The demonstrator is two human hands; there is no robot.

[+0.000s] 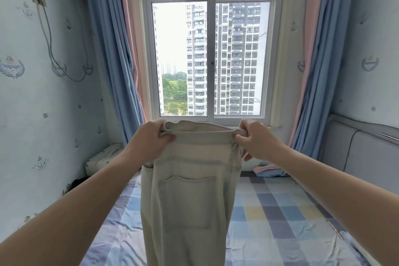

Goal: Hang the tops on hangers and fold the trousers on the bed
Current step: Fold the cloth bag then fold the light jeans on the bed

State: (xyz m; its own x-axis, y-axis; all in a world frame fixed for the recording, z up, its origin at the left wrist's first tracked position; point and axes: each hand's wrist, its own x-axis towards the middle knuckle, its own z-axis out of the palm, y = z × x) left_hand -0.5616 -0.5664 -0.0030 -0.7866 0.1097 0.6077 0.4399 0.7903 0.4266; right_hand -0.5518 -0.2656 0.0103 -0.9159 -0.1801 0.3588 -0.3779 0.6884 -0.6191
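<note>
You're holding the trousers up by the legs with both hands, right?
No. In the head view the left hand and right hand hold the trousers up by the waistband, not the legs.

Pale trousers [190, 196] — hanging upright, above bed [280, 211]

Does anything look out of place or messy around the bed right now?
Mostly tidy. A pink and blue cloth lies crumpled at the bed's far end under the window, and the sheet is wrinkled on the left. The held trousers hang straight.
</note>
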